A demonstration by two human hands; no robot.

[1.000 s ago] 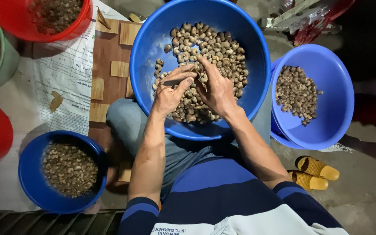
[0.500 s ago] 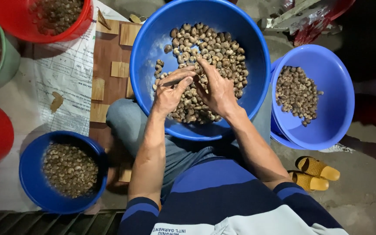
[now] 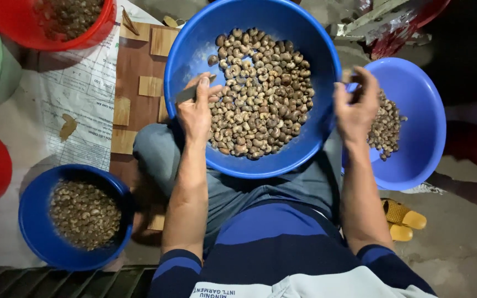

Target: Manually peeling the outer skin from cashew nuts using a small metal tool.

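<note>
The big blue basin (image 3: 194, 49) rests on the person's lap and serves as the landmark here. It is smooth, glossy plastic, round, with a rolled rim, and it holds a heap of cashew nuts (image 3: 260, 94): curved, kidney-shaped pieces in dull brown and grey, matte and a little mottled.

The left hand (image 3: 197, 107) sits at the basin's left rim, fingers (image 3: 204, 83) closed around a small knife (image 3: 187, 95) whose dark, flat blade points out over the rim. The right hand (image 3: 354, 107) is just outside the basin's right rim, above a smaller blue bowl (image 3: 420, 127) that holds a lower pile of paler nuts (image 3: 385, 124). Its fingers are pinched together, apparently on something small, but what they grip is too blurred to tell.

To do this step well, I judge that the right hand should let go low over the smaller bowl so the piece does not bounce out, while the left keeps the blade turned away from the lap and the other wrist.

Left of the basin and lower lies another blue bowl (image 3: 34, 232) of brownish pieces, on a sheet of printed paper (image 3: 78, 99). Beyond the basin's upper left stand a red bowl (image 3: 103, 25) and wooden floor tiles (image 3: 139, 60). Right of the basin and below the smaller bowl, a yellow sandal (image 3: 401, 212) lies on the rough concrete floor (image 3: 459, 248).
</note>
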